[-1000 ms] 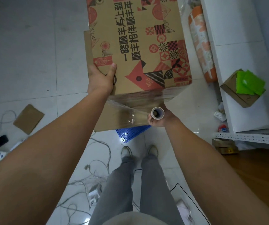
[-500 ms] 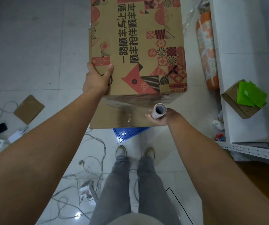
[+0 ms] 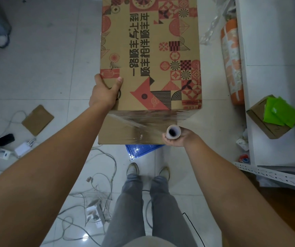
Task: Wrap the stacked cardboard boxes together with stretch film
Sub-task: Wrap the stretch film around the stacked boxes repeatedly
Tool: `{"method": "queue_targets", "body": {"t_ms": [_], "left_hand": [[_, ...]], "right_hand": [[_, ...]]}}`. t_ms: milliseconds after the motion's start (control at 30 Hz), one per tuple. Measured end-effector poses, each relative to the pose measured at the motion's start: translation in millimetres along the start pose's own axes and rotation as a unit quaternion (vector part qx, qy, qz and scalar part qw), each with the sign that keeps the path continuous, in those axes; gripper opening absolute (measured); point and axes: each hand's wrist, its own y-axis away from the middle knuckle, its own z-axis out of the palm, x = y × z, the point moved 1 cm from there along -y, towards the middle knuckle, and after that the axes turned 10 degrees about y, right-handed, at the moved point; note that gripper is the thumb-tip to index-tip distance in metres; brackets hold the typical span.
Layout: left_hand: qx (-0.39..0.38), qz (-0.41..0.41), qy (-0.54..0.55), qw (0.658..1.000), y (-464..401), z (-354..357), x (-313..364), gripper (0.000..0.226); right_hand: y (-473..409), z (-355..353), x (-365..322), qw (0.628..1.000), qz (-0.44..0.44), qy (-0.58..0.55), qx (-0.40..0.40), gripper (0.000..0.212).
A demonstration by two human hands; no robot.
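Head view: wrapping is looking early. Stretch film (image 3: 143, 120) is showing only as one clear band across the near face of the cardboard boxes (image 3: 150, 68), just under the top edge; the printed top and the lower part of that face are bare, other sides hidden. Most passes are likely remaining. Boxes are standing on the floor, in front of the person's feet. Left hand (image 3: 105, 93) is gripping the top box's near left corner, thumb on top, fingers curled over the side. Right hand (image 3: 178, 139) is holding the film roll (image 3: 173, 132) upright, fingers curled around it, near the right corner.
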Motion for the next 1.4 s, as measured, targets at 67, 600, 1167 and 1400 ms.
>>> {"method": "queue_targets", "body": {"t_ms": [67,600,1167,1400], "left_hand": [[0.003,0.004,-0.001,1.000,0.0,0.3,0.3,0.071],[0.011,0.001,0.009,1.000,-2.0,3.8,-1.5,0.070],[0.004,0.001,0.029,1.000,-2.9,0.1,-2.9,0.070],[-0.008,-0.009,0.019,1.000,-1.7,0.4,-3.1,0.070]], "right_hand": [[-11.3,-8.5,-3.6,0.997,-0.005,0.073,-0.013,0.059],[-22.3,-41.4,-19.5,0.998,0.009,-0.012,-0.062,0.026],[3.4,-38.0,-9.9,0.998,0.000,-0.063,-0.030,0.031],[19.4,-36.2,-17.1,0.991,-0.029,0.122,0.041,0.018]]}}
